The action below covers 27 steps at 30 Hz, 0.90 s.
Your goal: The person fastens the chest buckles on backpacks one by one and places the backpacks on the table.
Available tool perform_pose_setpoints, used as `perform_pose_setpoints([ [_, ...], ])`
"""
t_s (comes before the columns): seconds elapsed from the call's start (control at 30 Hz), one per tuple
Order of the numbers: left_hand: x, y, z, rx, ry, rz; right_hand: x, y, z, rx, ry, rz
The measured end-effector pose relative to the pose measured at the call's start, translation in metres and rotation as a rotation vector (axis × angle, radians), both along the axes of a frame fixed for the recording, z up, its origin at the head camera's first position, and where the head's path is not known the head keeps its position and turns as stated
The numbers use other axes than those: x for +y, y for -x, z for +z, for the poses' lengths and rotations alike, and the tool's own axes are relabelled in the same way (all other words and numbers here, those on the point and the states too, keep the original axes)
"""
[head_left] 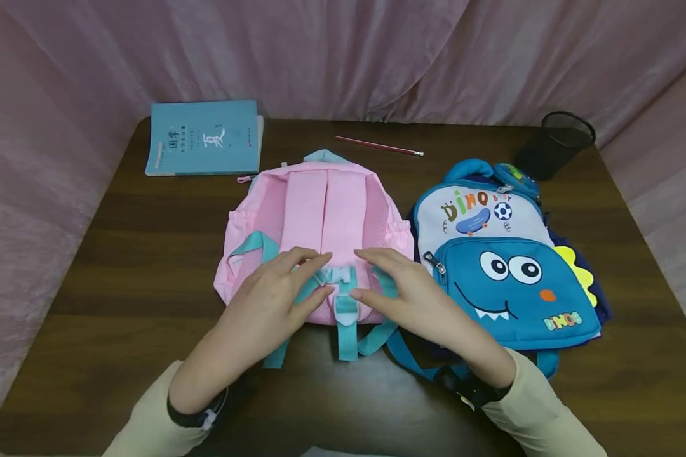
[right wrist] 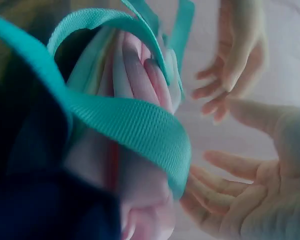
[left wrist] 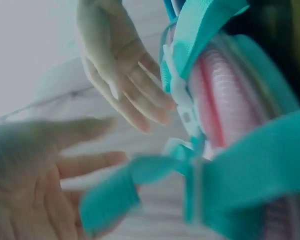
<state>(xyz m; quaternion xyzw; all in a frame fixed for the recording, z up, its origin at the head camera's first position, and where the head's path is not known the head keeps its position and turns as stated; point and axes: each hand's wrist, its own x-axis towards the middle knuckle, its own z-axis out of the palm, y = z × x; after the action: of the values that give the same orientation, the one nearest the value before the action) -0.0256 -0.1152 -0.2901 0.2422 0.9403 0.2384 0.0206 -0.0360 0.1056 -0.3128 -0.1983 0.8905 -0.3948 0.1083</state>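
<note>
Currently, the left hand [head_left: 271, 289] and the right hand [head_left: 411, 289] hover with relaxed, parted fingers, holding nothing, above the turquoise straps [head_left: 347, 343] of the pink backpack [head_left: 345, 203], near the middle of the table [head_left: 108, 285]; whether they touch it slightly, I cannot surely tell. Beside it, toward the table's right edge, lies a blue backpack [head_left: 509, 292].

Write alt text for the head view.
A person's left hand and right hand are over a pink backpack with turquoise straps on a table. A blue backpack lies at right; behind are a book, pencil and black cup.
</note>
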Motion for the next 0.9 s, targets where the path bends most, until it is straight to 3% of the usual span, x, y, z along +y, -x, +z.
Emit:
perform_pose_setpoints([
  [0.07, 0.01, 0.001, 0.002, 0.087, 0.056, 0.069, -0.008, 0.005, 0.001, 0.042, -0.071, -0.006],
  [0.1, 0.014, 0.002, 0.003, 0.093, 0.08, 0.099, -0.012, 0.007, 0.002, 0.057, -0.114, -0.014],
  [0.17, 0.023, 0.005, 0.005, 0.057, 0.128, 0.131, -0.02, 0.012, 0.003, 0.079, -0.199, -0.038],
  [0.27, 0.032, 0.01, 0.006, 0.013, 0.178, 0.108, -0.032, 0.019, 0.0, 0.094, -0.291, -0.062],
  [0.4, 0.029, 0.016, 0.008, -0.029, 0.16, 0.107, -0.046, 0.022, -0.01, 0.161, -0.359, -0.034],
  [0.53, 0.019, 0.019, 0.012, -0.11, 0.163, 0.113, -0.054, 0.023, -0.014, 0.156, -0.339, -0.042],
  [0.67, 0.02, 0.017, 0.007, -0.203, 0.25, 0.057, -0.053, 0.023, -0.013, 0.096, -0.289, -0.087],
  [0.9, 0.025, 0.018, -0.002, -0.258, 0.243, 0.067, -0.05, 0.023, -0.015, 0.039, -0.139, -0.083],
])
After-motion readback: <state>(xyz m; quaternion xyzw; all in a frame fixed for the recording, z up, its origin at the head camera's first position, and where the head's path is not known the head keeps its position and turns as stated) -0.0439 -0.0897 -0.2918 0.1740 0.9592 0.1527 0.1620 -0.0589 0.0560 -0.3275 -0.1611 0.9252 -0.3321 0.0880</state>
